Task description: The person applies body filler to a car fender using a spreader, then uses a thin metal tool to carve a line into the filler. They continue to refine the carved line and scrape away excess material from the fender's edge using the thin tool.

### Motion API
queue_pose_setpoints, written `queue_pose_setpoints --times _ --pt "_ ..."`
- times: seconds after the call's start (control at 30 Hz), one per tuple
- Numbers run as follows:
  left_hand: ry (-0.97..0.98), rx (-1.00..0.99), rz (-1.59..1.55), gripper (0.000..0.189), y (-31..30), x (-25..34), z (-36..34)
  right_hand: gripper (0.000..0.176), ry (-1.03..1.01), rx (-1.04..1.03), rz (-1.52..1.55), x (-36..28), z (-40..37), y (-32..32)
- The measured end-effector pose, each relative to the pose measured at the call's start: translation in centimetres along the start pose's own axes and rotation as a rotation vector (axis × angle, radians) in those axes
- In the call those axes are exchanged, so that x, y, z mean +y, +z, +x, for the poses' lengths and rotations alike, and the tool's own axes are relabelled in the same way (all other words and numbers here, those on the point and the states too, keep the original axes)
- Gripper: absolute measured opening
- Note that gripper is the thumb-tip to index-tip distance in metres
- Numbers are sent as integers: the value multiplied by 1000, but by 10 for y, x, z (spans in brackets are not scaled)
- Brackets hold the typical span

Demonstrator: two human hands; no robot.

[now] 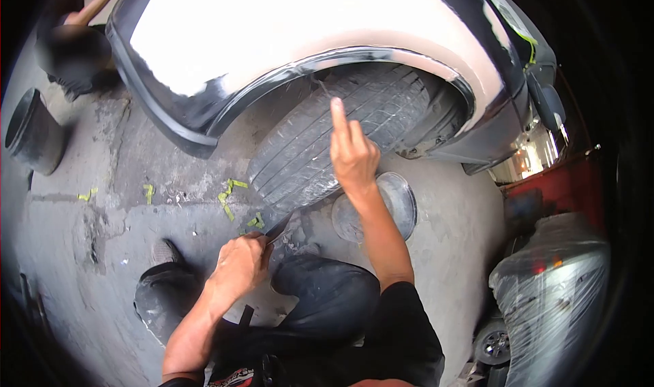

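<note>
My left hand [240,264] is closed around a flat, dark blade-like tool [280,228], its tip towards the tire. In front of the wheel arch, my right hand [355,157] has its index finger stretched out and the other fingers curled. A thin grey piece [323,85] shows just beyond that fingertip; whatever is inside the hand is hidden. The arch edge [272,81] curves above the tire [340,128] on a car body panel [225,26] with white, pinkish and dark areas.
A round metal lid or pan [402,200] lies beside the tire. Green tape scraps [225,198] litter the floor. A black bucket [35,132] and a crouching person [75,53] are at left. Plastic sheeting [558,285] covers a vehicle at right.
</note>
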State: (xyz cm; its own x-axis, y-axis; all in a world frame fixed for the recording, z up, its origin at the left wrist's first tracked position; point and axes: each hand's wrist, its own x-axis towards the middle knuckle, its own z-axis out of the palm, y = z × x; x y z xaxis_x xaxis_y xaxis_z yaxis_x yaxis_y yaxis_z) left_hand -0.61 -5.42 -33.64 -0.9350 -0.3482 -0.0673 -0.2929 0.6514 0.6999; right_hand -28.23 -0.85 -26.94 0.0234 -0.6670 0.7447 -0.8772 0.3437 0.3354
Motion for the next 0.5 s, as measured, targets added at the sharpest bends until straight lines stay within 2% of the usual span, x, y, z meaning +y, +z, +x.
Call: queue_pose_setpoints --times 0.1,0.2,0.33,0.4,0.5 --pt "47 58 62 15 18 -14 0 56 192 -49 -168 59 -11 6" --pt "9 -6 42 19 21 -7 2 49 348 -110 -251 102 18 9" --pt "46 51 56 20 19 -11 3 38 361 -106 -304 146 59 34" --pt "4 75 50 20 17 -10 3 38 438 -197 -279 162 63 54" --pt "0 110 59 21 28 -26 6 38 531 -228 -205 166 60 65"
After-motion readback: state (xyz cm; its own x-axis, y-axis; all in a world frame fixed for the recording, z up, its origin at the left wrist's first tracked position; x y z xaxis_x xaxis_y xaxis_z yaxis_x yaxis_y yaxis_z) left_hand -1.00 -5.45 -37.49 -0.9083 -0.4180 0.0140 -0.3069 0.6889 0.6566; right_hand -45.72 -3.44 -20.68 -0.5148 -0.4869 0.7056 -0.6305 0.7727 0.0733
